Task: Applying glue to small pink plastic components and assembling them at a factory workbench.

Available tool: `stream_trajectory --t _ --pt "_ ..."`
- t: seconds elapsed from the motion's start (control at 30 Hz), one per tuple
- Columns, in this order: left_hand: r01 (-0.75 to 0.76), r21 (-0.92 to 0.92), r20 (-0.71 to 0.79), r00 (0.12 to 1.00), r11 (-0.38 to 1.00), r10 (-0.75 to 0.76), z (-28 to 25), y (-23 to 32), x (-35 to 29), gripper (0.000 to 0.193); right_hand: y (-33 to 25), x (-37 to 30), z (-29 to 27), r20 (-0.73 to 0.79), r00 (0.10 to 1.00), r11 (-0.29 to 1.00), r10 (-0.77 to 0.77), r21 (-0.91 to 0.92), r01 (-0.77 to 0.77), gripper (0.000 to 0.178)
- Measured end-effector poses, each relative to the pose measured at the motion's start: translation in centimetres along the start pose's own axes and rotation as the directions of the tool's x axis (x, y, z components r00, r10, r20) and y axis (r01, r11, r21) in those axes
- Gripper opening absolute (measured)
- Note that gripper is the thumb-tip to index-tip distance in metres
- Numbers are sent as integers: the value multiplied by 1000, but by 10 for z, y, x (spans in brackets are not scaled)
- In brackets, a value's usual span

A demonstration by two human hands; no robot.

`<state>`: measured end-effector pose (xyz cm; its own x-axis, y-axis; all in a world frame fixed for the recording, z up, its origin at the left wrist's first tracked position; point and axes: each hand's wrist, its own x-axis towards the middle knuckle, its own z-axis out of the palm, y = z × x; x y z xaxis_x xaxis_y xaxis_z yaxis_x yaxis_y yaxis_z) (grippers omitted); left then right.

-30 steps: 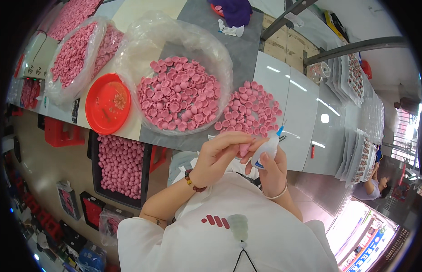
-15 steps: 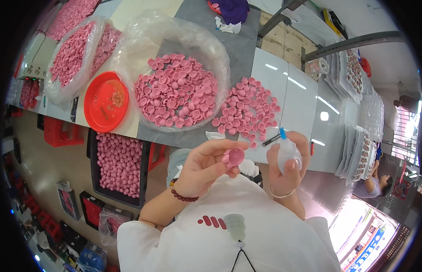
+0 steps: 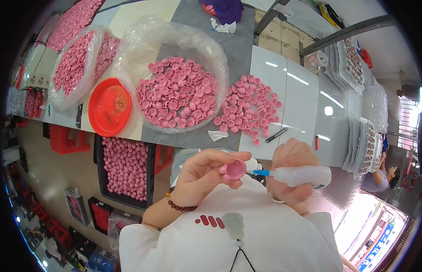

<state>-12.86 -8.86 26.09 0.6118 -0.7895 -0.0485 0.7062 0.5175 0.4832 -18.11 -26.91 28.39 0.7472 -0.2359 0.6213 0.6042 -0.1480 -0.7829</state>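
Pink cap point(image 3: 232, 169) sits pinched in the left hand point(image 3: 203, 177), hollow side toward the squeeze bottle point(image 3: 303, 176) gripped in the right hand point(image 3: 291, 174). Keep its blue nozzle point(image 3: 261, 172) centred and squeeze gently. Loose caps point(image 3: 248, 110) lie beyond on the bench point(image 3: 306, 97).

This is a small assembly workshop: beyond the hands, a long bench point(image 3: 306, 90) carries bags of pink caps point(image 3: 177, 93), a loose pile of caps point(image 3: 249, 109), and stacked trays point(image 3: 367, 140) at the right.
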Motion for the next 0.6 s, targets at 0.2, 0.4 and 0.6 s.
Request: stream_trajectory --t 0.2,0.4,0.6 --pt "18 291 -97 995 956 11 -21 -14 26 27 2 -8 -1 -236 967 989 98 131 -69 51" --pt "259 776 -216 966 575 -144 -167 -109 98 36 6 -17 -11 -420 864 953 279 234 -194 44" --pt "138 873 -200 976 467 86 -170 -95 120 34 10 -25 -19 -558 760 943 332 190 -273 39"
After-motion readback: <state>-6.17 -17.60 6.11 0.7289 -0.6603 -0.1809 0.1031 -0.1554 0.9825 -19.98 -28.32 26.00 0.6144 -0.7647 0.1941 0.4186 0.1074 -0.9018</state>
